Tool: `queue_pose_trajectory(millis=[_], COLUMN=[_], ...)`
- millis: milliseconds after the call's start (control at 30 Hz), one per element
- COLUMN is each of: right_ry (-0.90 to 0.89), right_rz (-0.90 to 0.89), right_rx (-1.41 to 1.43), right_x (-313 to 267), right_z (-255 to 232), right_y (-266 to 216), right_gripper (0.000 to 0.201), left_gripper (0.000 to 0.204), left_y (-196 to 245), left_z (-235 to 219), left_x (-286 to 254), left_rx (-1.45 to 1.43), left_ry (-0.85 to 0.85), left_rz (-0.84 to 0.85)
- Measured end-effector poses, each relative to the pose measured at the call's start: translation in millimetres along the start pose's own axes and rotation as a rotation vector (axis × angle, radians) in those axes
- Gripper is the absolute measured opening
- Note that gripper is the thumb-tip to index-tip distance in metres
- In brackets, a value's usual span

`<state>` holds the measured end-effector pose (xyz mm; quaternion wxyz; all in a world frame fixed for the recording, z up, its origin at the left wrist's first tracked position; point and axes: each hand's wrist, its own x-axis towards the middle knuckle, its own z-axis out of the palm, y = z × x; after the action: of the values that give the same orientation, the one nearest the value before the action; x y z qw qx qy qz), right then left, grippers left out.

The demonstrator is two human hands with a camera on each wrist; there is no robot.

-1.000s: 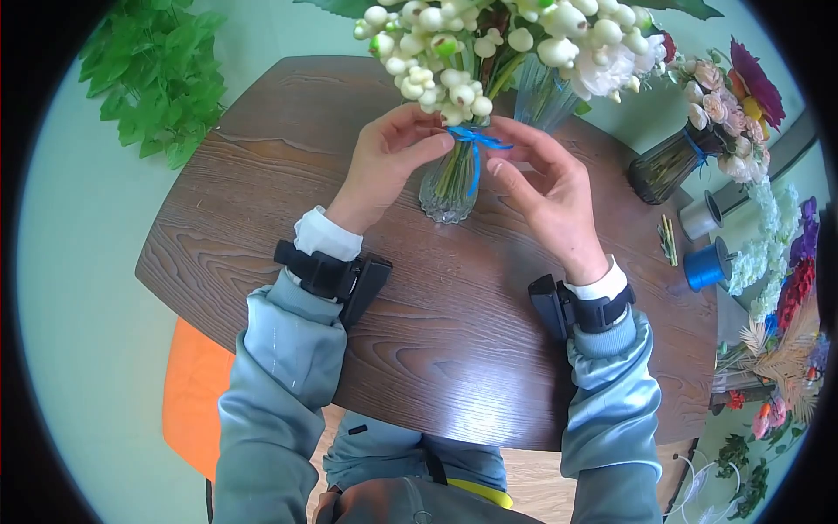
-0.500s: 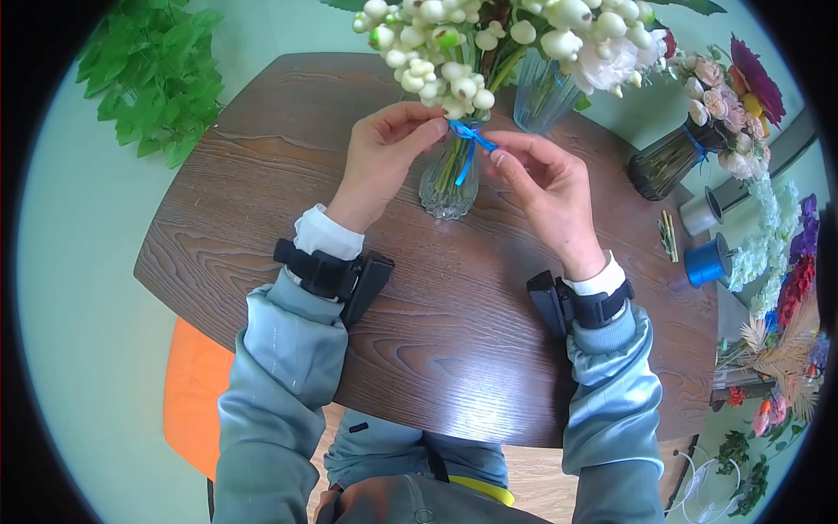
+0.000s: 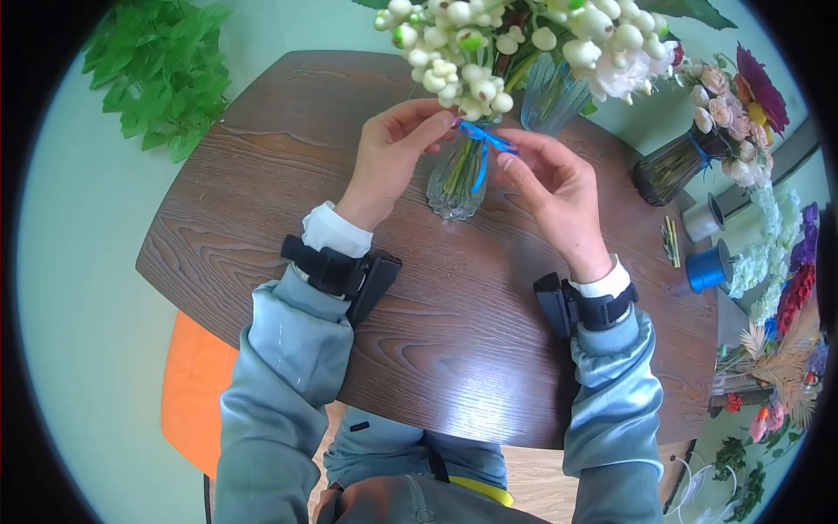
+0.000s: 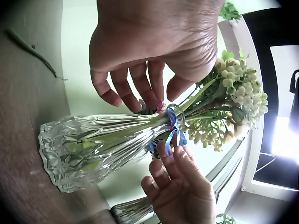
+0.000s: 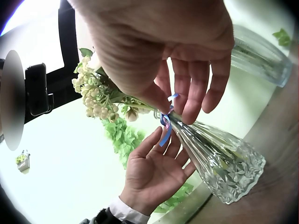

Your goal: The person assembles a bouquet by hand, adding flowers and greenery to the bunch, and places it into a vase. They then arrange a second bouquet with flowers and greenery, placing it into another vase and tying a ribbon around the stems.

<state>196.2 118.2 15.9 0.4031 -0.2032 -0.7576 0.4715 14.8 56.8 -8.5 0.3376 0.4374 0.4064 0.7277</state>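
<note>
A blue ribbon (image 3: 478, 135) is tied in a bow round the neck of a clear ribbed glass vase (image 3: 456, 190), with its tails hanging down. Green stems fill the vase, topped by white berry sprigs (image 3: 436, 54). My right hand (image 3: 559, 188) pinches the bow's right-hand loop between thumb and forefinger. On the other side, my left hand (image 3: 388, 162) is at the vase neck, its thumb tip beside the bow and its fingers loosely bent. In the left wrist view, the left fingers (image 4: 122, 91) hang over the glass vase (image 4: 88, 149), apart from the bow.
Behind stands another clear vase (image 3: 552, 96). On the right are a dark vase (image 3: 663, 170) of pink flowers, a blue ribbon spool (image 3: 707, 266), a silvery spool (image 3: 701, 218) and cut stems (image 3: 669, 240) on the wooden table (image 3: 436, 323). Green leaves (image 3: 157, 79) hang at far left.
The bow's right loop, drawn down and right half a second ago, now lies flatter and fuller. Both hands stay by the vase neck. The view has shifted slightly.
</note>
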Motion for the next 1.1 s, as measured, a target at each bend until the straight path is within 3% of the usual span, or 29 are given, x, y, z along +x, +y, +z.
queue_pose_trajectory(millis=[433, 500, 867, 1100], right_ry=[0.023, 0.000, -0.033, 0.028], right_rz=[-0.033, -0.016, -0.038, 0.087], right_rx=[0.067, 0.063, -0.005, 0.022], right_x=[-1.4, -2.2, -1.7, 0.8], right_z=[3.6, 2.2, -2.2, -4.3], right_y=[-7.2, -7.3, -1.1, -0.2], right_gripper=[0.024, 0.023, 0.019, 0.020], left_gripper=[0.031, 0.031, 0.028, 0.023], left_y=[0.1, 2.5, 1.2, 4.0], left_z=[-0.6, 0.4, -4.0, -5.4], left_x=[-0.7, -1.4, 0.5, -0.1], left_rx=[0.113, 0.154, 0.175, 0.084], left_ry=[-0.041, -0.024, -0.035, -0.106], left_rz=[-0.078, -0.163, -0.142, -0.111])
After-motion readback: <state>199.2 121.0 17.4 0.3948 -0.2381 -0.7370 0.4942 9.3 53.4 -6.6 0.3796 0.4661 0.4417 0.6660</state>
